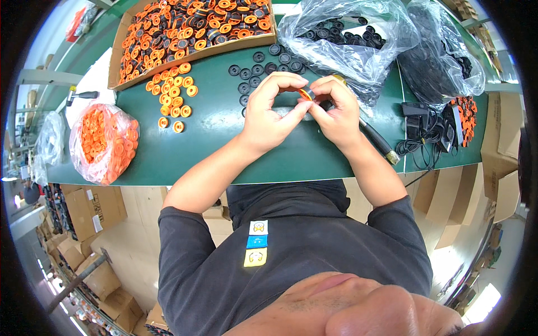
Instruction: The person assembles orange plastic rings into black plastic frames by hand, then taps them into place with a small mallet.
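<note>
My left hand [276, 109] and my right hand [339, 112] meet above the green table, fingertips pinched together. Between them is a small orange round piece [304, 94] with a dark part against it, mostly covered by the fingers. I cannot make out how the two parts are joined. Just beyond my left hand, loose black discs [244, 88] lie spread on the tabletop. Farther left lies a group of loose orange wheel-like pieces [175, 91]. Under my right forearm, a black-handled tool [380, 141] rests on the table.
A cardboard tray [193, 55] of orange-and-black pieces stands at the back left. A clear bag of orange pieces [104, 143] sits at the left edge. Clear bags of black parts [358, 45] lie at the back right, near coiled black cables [428, 134] and orange pieces [465, 115].
</note>
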The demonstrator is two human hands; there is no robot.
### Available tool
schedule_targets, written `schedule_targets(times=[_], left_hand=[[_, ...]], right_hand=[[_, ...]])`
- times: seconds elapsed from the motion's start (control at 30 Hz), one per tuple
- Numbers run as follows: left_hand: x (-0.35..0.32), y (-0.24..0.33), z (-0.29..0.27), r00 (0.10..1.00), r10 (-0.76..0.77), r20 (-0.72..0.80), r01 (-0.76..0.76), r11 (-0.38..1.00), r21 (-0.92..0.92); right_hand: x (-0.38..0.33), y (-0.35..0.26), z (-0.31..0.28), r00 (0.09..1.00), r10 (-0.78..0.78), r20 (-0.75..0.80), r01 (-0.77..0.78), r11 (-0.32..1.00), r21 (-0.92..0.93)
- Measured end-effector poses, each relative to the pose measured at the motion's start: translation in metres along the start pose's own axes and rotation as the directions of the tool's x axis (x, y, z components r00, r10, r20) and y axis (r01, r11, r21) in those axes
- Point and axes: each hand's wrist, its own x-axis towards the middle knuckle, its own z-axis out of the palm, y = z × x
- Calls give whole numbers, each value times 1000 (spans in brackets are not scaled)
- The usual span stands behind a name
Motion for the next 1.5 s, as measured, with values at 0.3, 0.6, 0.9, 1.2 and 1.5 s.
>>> schedule_targets(times=[0.3,0.6,0.9,1.2,1.5], left_hand=[[-2,3,0,998,-57,-35,53,993,-106],[-5,6,-2,999,1,-50,-3,999,-47],[-3,2,-8,993,117,21,-117,993,34],[9,11,-11,976,206,67,-215,954,207],[13,3,-12,943,308,125,-332,894,299]], right_hand=[[0,-6,-1,1000,10,10,-9,999,-42],[4,-13,-2,994,-105,34,107,991,-78],[2,-9,-7,980,-198,24,199,975,-100],[2,-7,-5,990,-131,47,134,988,-77],[1,1,-7,996,-94,12,95,992,-83]])
